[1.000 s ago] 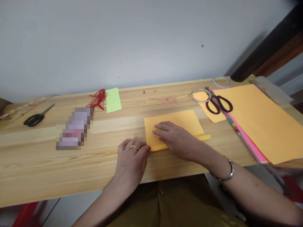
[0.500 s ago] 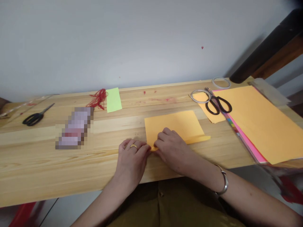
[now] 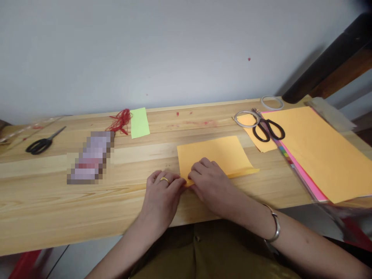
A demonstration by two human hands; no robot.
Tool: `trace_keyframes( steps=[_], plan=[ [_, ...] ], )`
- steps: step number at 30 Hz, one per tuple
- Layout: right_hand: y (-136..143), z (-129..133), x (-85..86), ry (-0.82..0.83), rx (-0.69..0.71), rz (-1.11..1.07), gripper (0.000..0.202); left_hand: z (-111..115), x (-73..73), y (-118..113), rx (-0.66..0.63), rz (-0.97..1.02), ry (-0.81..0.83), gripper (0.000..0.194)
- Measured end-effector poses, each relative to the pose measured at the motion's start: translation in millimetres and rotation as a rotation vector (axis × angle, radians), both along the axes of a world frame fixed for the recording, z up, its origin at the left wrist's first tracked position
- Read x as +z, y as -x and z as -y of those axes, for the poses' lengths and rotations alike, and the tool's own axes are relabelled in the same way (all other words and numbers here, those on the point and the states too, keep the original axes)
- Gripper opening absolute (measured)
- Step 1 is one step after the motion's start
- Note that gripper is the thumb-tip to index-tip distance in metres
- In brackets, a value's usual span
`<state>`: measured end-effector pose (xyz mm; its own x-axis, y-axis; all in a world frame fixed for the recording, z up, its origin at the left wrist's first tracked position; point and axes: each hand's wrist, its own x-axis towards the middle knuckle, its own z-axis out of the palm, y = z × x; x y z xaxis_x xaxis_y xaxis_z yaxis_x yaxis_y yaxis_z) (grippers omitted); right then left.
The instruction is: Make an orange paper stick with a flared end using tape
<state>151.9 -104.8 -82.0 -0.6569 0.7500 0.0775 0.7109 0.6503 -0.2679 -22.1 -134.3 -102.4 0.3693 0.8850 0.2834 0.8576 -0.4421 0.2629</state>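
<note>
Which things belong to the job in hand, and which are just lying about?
In use: left hand, right hand, small orange sheet.

Apparently lying about: left scissors, right scissors, red string, green paper, large orange sheet, tape rolls, pixelated object.

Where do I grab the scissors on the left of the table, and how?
Probably by the black handles, from the near left: the scissors lie flat on the table, handles toward that side and blades pointing away, toward the wall.
</note>
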Motion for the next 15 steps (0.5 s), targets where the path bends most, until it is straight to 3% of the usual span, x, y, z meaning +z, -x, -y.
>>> trace_keyframes(
  steps=[15],
  plan=[
    [-7, 4, -7.8, 0.021, 0.014, -0.098, 0.016, 1, -11.4, -3, -0.015, 0.100, -0.076, 0.012]
  ],
)
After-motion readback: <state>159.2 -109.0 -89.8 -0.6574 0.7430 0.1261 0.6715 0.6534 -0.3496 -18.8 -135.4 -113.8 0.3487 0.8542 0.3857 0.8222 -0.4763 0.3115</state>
